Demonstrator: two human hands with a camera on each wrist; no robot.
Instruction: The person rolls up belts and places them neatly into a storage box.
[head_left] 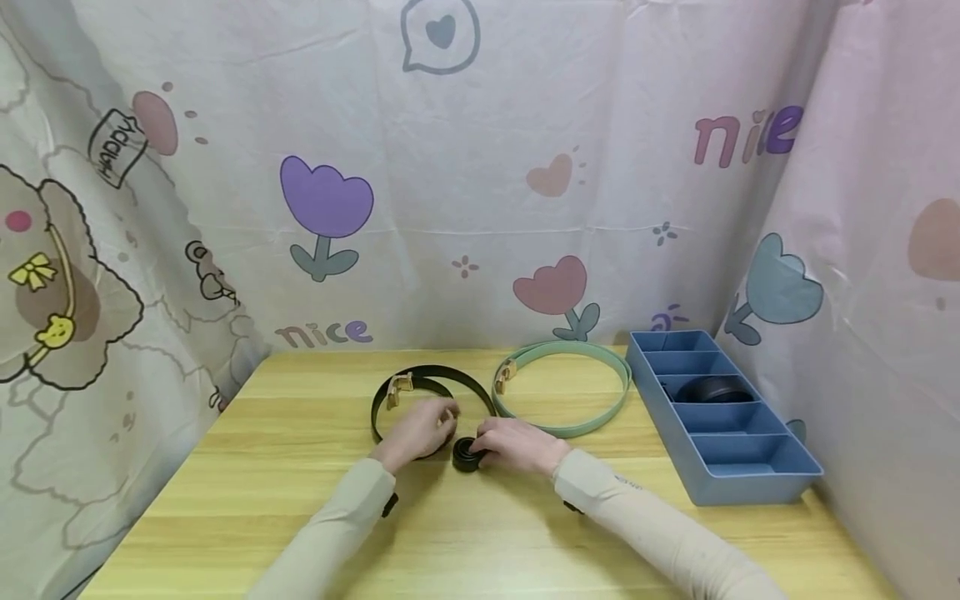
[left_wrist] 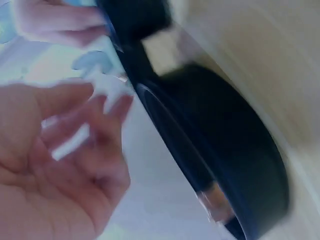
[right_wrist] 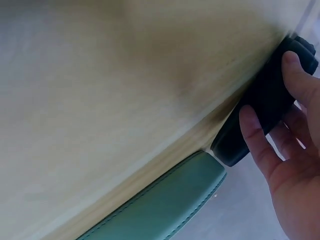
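A black belt lies on the table in a wide loop, standing on its edge, with a gold-coloured buckle at its far left. One end of it is wound into a tight coil at the near side. My right hand holds this coil, thumb and fingers against its outer side. My left hand is beside the loop with its fingers loosely bent. In the left wrist view, a gap shows between the left fingers and the belt's band.
A green belt with a gold-coloured buckle lies looped to the right. Farther right stands a blue-grey divided box, a black coiled item in its middle compartment. A printed curtain hangs behind the table.
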